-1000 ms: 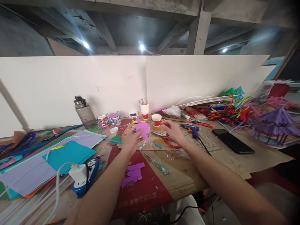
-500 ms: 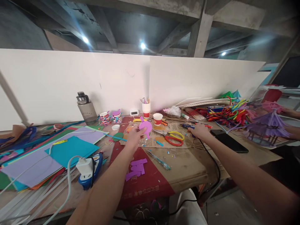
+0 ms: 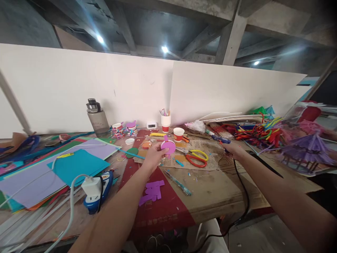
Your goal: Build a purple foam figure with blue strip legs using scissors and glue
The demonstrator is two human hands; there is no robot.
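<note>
My left hand [image 3: 155,154] is closed on a round purple foam piece [image 3: 168,147] with small tabs, pinched at its left edge above the table; a pale rim shows along its top. In my right hand [image 3: 233,149] is a blue hot glue gun [image 3: 221,139], its nozzle towards the left and its black cord hanging below. Between the hands lie scissors [image 3: 195,157] with red and yellow handles. A clear blue pen [image 3: 179,183] and several purple foam strips [image 3: 152,191] rest closer to me.
Red and white paper cups [image 3: 178,134] stand behind my left hand, with a water bottle [image 3: 97,119] further left. Coloured sheets [image 3: 79,167] and a blue power strip [image 3: 98,193] are at left. At right are a phone [image 3: 264,165], pipe cleaners [image 3: 271,131] and a purple umbrella-like craft [image 3: 308,151].
My right hand has lifted the glue gun from the table and turned it. My left hand has moved slightly right and tilted the purple piece. The view has shifted a little.
</note>
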